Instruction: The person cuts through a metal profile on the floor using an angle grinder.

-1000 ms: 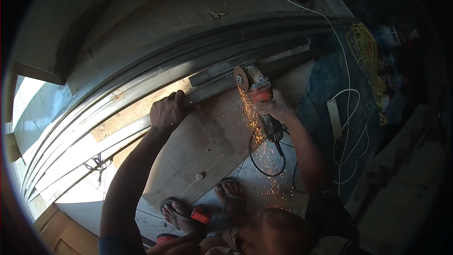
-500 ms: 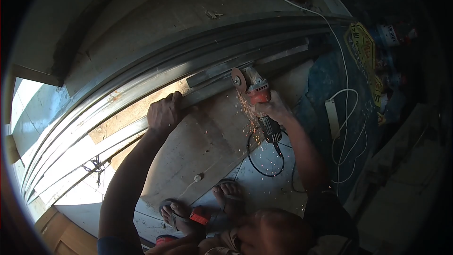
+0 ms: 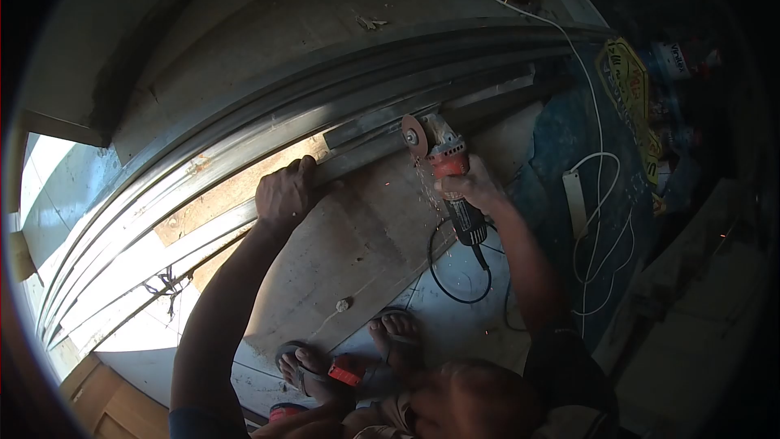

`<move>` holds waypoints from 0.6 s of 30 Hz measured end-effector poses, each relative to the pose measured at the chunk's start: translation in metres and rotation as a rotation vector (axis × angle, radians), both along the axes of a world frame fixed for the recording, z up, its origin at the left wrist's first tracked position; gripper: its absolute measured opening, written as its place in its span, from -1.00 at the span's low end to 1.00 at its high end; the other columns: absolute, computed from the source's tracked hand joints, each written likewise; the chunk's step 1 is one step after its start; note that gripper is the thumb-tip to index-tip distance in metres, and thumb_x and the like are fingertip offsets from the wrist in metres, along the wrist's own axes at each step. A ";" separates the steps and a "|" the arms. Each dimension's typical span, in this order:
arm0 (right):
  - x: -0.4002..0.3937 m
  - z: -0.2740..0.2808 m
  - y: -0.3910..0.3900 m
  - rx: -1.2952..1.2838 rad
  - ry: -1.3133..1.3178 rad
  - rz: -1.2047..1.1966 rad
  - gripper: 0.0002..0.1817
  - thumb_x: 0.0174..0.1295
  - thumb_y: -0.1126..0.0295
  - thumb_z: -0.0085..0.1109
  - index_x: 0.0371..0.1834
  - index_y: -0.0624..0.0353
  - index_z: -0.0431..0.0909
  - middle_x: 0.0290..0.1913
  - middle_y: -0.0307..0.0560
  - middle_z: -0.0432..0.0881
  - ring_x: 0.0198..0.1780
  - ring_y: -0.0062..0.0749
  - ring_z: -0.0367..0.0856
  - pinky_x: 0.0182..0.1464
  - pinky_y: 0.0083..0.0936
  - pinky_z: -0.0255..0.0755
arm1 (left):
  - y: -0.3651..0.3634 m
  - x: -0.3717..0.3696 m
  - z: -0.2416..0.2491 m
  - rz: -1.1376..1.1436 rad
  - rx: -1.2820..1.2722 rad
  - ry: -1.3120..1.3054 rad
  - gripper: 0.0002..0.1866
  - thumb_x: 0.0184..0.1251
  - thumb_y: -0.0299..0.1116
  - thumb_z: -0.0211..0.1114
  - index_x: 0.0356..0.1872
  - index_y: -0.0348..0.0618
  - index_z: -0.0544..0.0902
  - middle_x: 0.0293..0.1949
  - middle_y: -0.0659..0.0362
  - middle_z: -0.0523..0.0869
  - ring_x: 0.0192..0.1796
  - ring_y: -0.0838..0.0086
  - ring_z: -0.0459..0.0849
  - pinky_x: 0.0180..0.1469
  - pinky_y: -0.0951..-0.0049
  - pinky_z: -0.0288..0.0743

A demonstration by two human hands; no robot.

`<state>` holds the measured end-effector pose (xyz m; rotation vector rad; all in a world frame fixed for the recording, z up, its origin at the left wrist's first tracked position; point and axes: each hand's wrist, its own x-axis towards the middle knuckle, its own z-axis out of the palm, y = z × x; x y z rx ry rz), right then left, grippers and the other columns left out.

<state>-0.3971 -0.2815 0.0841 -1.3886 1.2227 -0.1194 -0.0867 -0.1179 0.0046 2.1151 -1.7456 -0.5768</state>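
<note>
My right hand is wrapped round the body of a red and black angle grinder. Its cutting disc stands against the nearest metal bar, and a thin trail of sparks drops below it. Farther left along that bar, my left hand grips it with the fingers curled over the top. The grinder's black cord loops down from the tool's rear end.
Several long metal bars lie side by side behind. A white power strip with white cables rests on a blue sheet at right. Near my sandalled feet lies a red object. Bottles stand far right.
The spark stream has thinned from a dense orange spray to a few faint streaks. Both hands and the grinder keep nearly the same place.
</note>
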 end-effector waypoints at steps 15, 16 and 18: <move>-0.002 -0.007 -0.003 0.007 -0.025 -0.007 -0.45 -0.06 0.42 0.48 0.07 0.26 0.55 -0.28 -0.19 0.59 -0.35 -0.50 0.61 -0.30 -0.46 0.54 | 0.000 0.001 -0.001 -0.007 -0.007 0.001 -0.30 0.39 0.37 0.23 0.03 -0.17 0.58 -0.21 -0.12 0.80 -0.27 -0.07 0.81 -0.28 0.00 0.64; -0.001 -0.005 -0.002 0.023 -0.050 -0.012 -0.46 -0.06 0.42 0.48 0.06 0.27 0.56 -0.29 -0.19 0.59 -0.35 -0.51 0.61 -0.31 -0.47 0.54 | 0.000 0.001 0.000 -0.006 -0.004 0.000 -0.30 0.40 0.37 0.23 0.03 -0.17 0.58 -0.21 -0.12 0.80 -0.26 -0.07 0.81 -0.27 0.00 0.65; 0.002 -0.002 -0.002 0.038 -0.075 -0.018 -0.47 -0.06 0.43 0.47 0.04 0.27 0.56 -0.29 -0.19 0.59 -0.35 -0.51 0.61 -0.32 -0.47 0.53 | 0.000 0.001 0.001 -0.005 0.005 0.005 -0.30 0.40 0.37 0.23 0.03 -0.17 0.58 -0.20 -0.12 0.80 -0.26 -0.07 0.81 -0.26 -0.01 0.65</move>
